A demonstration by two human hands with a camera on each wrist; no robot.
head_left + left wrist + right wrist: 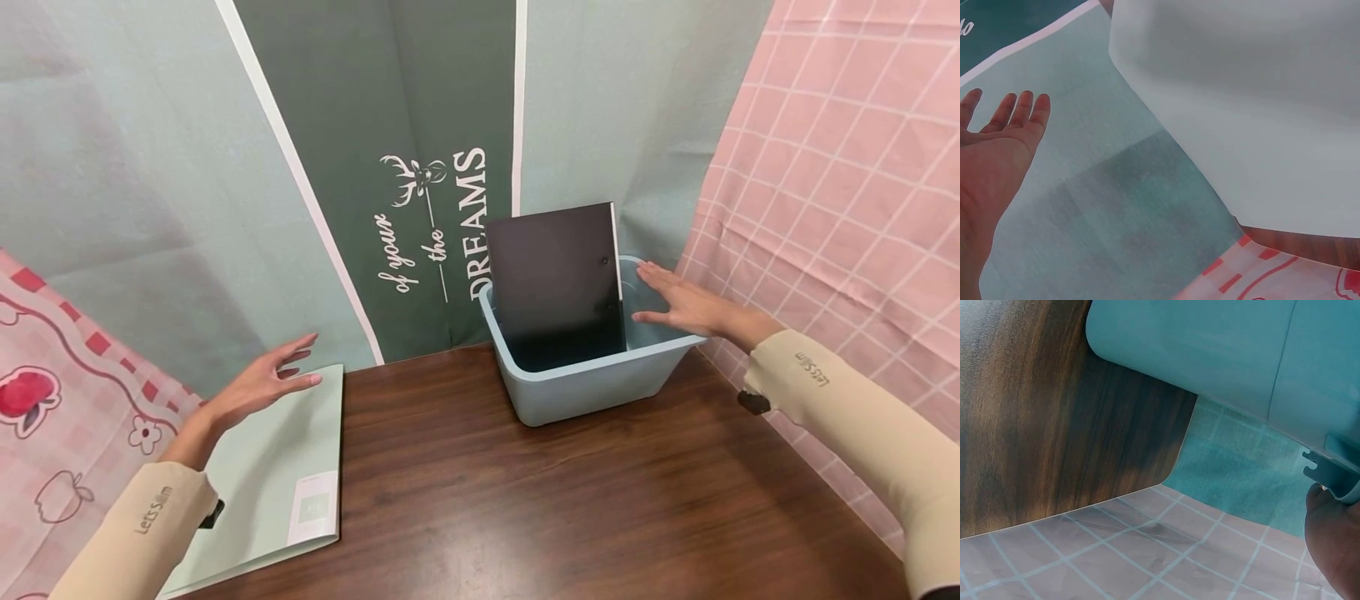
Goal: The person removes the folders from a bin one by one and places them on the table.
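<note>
A light blue plastic bin stands on the table near the back wall. Inside it a black flat folder or binder leans upright, its pale edge facing right. My right hand is at the bin's right rim, fingers extended and thumb apart; in the right wrist view that hand is beside the bin's end, partly cut off. My left hand hovers with spread, relaxed fingers over a pale green folder, holding nothing. The left wrist view shows the same hand beside the folder's pale surface.
The brown wooden table runs between the folder and the bin. A green printed cloth hangs behind it. Pink gridded fabric borders the right side, and pink fruit-patterned fabric borders the left.
</note>
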